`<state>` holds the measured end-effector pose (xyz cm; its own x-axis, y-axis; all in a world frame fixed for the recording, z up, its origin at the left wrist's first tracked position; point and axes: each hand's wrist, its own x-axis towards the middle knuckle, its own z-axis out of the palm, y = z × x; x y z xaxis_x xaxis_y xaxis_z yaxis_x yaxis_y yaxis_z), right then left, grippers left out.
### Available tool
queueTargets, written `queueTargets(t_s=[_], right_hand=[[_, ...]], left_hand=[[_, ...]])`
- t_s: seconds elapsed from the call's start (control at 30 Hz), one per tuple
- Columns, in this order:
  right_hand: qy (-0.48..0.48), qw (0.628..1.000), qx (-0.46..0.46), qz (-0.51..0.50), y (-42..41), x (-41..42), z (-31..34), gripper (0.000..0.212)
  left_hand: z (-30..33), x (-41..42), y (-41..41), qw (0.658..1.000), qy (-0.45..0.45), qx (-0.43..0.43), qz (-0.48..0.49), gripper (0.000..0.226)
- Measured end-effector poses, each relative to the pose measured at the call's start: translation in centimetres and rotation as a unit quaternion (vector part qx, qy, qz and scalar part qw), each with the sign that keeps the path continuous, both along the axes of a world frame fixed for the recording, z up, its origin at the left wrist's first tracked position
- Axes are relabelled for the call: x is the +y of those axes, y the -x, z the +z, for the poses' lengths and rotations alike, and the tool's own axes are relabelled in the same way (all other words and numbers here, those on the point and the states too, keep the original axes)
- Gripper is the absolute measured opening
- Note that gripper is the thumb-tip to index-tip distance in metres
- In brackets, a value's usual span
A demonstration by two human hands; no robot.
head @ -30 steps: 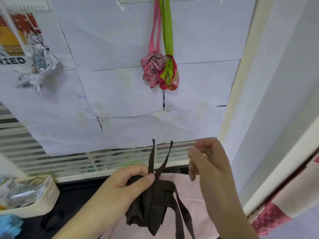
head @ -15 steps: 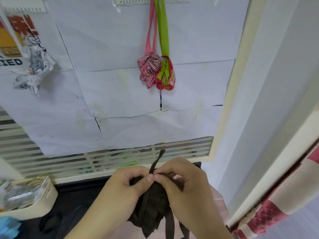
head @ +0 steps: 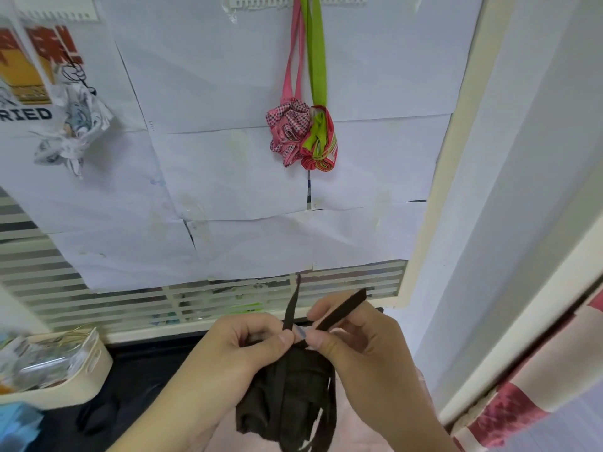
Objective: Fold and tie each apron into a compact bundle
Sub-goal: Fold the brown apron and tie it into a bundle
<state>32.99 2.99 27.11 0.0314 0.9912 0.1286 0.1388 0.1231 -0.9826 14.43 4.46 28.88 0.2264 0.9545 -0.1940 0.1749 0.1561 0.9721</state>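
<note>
2 hands meet near the bottom centre over 1 dark brown apron (head: 287,399), bunched into a crumpled bundle with 2 straps rising from its top. The left hand (head: 248,347) pinches the bundle's top; the right hand (head: 355,340) pinches 1 strap (head: 342,308). On the far wall hang 3 tied bundles: pink (head: 287,132), green (head: 319,141), white printed (head: 75,125).

Soft, even daylight fills the view, bright and slightly bluish on the paper sheets (head: 228,177) taped over the window, with no hard shadows. The slatted blind (head: 130,298) below them glows from behind. The dark surface (head: 140,380) at the bottom stays dim and swallows detail. Wide-angle distortion bends the window frame (head: 456,158) and curtain (head: 509,409) at the right. The basket (head: 65,383) at the left edge is smeared and soft.
</note>
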Motion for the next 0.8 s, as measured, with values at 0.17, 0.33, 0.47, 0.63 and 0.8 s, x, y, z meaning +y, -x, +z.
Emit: queueTargets(t_s=[0.17,0.33,0.47,0.63,0.8], right_hand=[[0.019,0.996,0.091,-0.015,0.9,0.0,-0.3,0.019],[0.06,0.963,0.244,-0.103,3.3,-0.4,-2.1,0.017],[0.139,0.866,0.466,-0.119,5.1,-0.1,-2.6,0.021],[0.162,0.813,0.552,-0.084,5.7,-0.2,-2.0,0.039],[0.17,0.789,0.59,-0.044,6.2,-0.2,-2.3,0.038]], left_hand=[[-0.3,-0.4,-0.9,0.992,-0.064,0.104,0.006,0.028],[-1.8,-1.5,-2.8,0.981,-0.113,0.123,0.101,0.033],[-2.5,-2.0,-4.1,0.963,-0.167,0.086,0.194,0.038],[-2.7,-2.0,-4.3,0.892,-0.315,0.177,0.273,0.029],[-2.8,-2.4,-3.8,0.799,-0.459,0.274,0.275,0.01]])
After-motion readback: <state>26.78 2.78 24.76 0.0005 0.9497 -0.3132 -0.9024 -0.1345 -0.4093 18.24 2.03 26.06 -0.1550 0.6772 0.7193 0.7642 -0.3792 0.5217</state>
